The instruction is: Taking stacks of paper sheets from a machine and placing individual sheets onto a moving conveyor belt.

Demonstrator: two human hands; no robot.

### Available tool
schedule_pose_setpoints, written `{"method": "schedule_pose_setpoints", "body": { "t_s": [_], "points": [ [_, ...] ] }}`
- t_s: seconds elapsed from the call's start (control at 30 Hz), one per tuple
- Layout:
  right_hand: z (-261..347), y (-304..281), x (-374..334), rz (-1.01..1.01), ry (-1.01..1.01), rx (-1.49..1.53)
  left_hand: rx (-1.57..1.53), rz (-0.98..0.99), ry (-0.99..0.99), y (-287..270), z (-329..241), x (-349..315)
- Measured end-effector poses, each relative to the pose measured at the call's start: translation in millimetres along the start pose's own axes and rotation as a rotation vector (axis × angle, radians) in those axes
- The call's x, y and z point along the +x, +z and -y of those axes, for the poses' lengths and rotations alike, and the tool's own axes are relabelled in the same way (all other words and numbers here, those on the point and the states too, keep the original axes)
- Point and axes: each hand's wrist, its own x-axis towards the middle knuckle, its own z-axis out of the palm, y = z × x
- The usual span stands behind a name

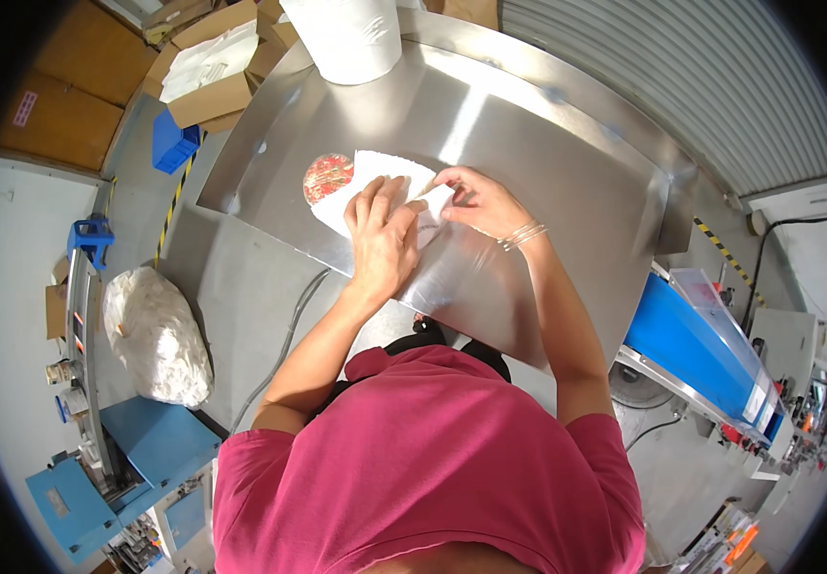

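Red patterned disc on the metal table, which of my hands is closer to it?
Left. Your left hand is on the white sheet, just right of the disc; your right hand is farther right, at the sheet's right end.

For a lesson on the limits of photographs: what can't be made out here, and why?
All in the head view:
White sheet: part hidden beneath the left hand.
Left palm: hidden by the back of that hand.
Red-patterned disc: fine details too small.
White bucket: top cut off by the upper edge.
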Motion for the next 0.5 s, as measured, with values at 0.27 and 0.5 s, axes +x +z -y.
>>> {"method": "schedule_pose_setpoints", "body": {
  "t_s": [0.27, 0.5],
  "points": [
    [-28, -17, -42, -0.074, -0.105, -0.107, 0.220, 0.134, -0.201, -8, 25, 21],
    [-73, -51, -151, -0.747, 0.299, -0.265, 0.167, 0.108, -0.114, -16, 44, 21]
  ]
}}
